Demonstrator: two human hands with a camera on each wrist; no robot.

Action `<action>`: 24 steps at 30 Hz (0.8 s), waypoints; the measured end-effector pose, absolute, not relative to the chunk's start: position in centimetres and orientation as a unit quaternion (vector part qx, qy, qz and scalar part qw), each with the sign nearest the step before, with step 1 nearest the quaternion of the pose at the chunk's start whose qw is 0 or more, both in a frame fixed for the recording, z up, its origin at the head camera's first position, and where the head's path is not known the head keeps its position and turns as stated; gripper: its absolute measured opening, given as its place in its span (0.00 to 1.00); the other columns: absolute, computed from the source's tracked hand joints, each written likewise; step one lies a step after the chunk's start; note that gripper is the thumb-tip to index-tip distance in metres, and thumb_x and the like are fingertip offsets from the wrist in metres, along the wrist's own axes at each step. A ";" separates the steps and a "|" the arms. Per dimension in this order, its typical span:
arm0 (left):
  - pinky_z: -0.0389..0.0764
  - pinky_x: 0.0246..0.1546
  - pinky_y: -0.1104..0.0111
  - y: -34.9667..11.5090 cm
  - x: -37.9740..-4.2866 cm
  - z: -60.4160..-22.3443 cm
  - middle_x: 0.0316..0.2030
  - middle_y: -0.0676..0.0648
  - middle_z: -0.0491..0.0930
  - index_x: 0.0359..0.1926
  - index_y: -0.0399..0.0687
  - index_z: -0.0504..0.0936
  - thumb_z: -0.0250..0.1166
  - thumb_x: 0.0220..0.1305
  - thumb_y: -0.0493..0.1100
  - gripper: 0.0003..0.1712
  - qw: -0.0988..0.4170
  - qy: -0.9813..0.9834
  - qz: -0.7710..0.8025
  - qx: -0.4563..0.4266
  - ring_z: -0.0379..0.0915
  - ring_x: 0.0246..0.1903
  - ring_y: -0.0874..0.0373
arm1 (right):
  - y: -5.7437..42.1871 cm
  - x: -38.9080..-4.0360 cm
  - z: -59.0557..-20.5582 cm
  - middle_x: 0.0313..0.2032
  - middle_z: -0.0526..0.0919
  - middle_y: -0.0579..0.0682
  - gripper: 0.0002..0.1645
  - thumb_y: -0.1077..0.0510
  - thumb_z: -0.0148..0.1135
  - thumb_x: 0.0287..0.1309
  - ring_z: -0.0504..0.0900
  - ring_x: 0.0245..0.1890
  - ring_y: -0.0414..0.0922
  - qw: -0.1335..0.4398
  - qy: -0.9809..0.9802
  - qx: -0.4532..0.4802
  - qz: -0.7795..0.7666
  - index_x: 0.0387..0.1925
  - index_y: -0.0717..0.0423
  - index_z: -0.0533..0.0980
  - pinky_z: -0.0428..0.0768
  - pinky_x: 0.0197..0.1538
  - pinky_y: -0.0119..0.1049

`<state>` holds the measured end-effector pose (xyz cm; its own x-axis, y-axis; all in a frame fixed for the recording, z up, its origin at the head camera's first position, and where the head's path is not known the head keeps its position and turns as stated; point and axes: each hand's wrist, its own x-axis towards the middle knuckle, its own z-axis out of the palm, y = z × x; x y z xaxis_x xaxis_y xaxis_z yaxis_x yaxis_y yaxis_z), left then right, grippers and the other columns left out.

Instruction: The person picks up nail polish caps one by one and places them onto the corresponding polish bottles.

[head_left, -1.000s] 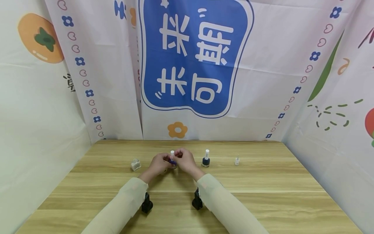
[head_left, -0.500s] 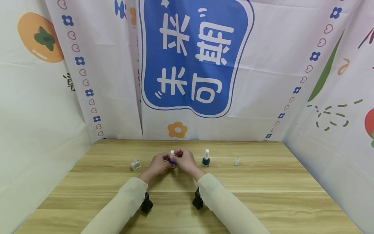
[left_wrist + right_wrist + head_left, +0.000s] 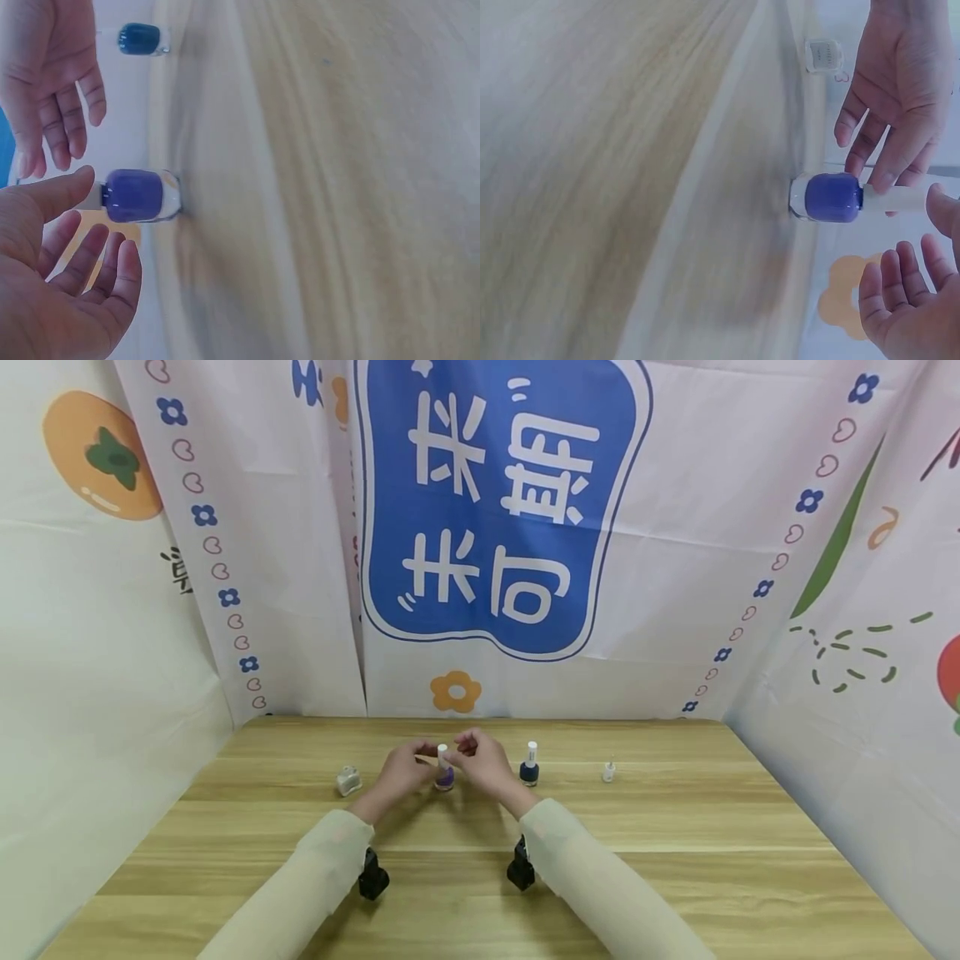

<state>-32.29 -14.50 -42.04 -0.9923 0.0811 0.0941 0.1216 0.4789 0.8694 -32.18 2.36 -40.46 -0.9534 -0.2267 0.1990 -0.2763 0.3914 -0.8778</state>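
Note:
A nail polish bottle (image 3: 445, 779) with purple polish and a white cap stands upright on the table between both hands. My left hand (image 3: 403, 772) is at its left, fingers relaxed and spread. On the other side, my right hand (image 3: 483, 763) has loosely bent fingers that grip nothing, its thumb close to the cap. In the left wrist view, the left thumb overlaps part of the cap (image 3: 91, 196); whether it touches cannot be told. The right wrist view shows the purple bottle (image 3: 831, 197) whole, with the left fingers behind the cap.
A dark blue nail polish bottle (image 3: 529, 773) with a white cap stands right of the hands. Farther right, a white cap (image 3: 608, 772) stands with its brush upward. An uncapped clear bottle (image 3: 348, 781) sits at left on the wooden table (image 3: 442, 893). A printed cloth (image 3: 675, 568) hangs behind.
Both hands have let go of the purple nail polish bottle and moved slightly apart, the fingers loosening. The bottle now stands free in view; the other items have stayed put.

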 end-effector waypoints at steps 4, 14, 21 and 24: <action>0.81 0.41 0.60 -14.5 -32.2 -41.3 0.50 0.44 0.78 0.54 0.39 0.78 0.72 0.56 0.37 0.24 0.029 -0.856 -0.513 -0.058 0.76 0.44 0.49 | 2.8 -32.2 -39.9 0.40 0.77 0.49 0.17 0.55 0.66 0.61 0.76 0.43 0.45 0.032 -0.836 0.153 0.527 0.47 0.58 0.74 0.78 0.47 0.38; 0.79 0.46 0.59 -14.6 -31.1 -39.0 0.54 0.41 0.76 0.57 0.39 0.76 0.71 0.58 0.38 0.25 0.043 -0.858 -0.509 -0.062 0.75 0.48 0.48 | 4.8 -31.8 -37.7 0.44 0.79 0.54 0.19 0.54 0.68 0.59 0.77 0.45 0.46 0.052 -0.832 0.169 0.526 0.47 0.58 0.74 0.78 0.48 0.39; 0.80 0.45 0.61 -15.4 -30.6 -38.0 0.54 0.43 0.77 0.56 0.42 0.77 0.72 0.58 0.39 0.24 0.055 -0.858 -0.505 -0.077 0.75 0.47 0.48 | 6.9 -31.4 -36.4 0.42 0.78 0.50 0.19 0.55 0.68 0.59 0.77 0.45 0.47 0.071 -0.830 0.179 0.524 0.48 0.58 0.75 0.78 0.48 0.41; 0.80 0.45 0.61 -15.8 -30.4 -37.6 0.53 0.44 0.77 0.56 0.43 0.78 0.72 0.58 0.39 0.24 0.056 -0.859 -0.502 -0.085 0.75 0.47 0.49 | 8.1 -31.2 -35.9 0.43 0.78 0.52 0.19 0.55 0.68 0.59 0.77 0.46 0.47 0.079 -0.833 0.179 0.517 0.49 0.58 0.75 0.78 0.49 0.42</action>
<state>-30.36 -15.82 -37.56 -0.9794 0.0902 0.1807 0.2017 0.4813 0.8530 -31.20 8.09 -35.95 -0.9237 -0.2159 0.3164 -0.3793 0.4012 -0.8338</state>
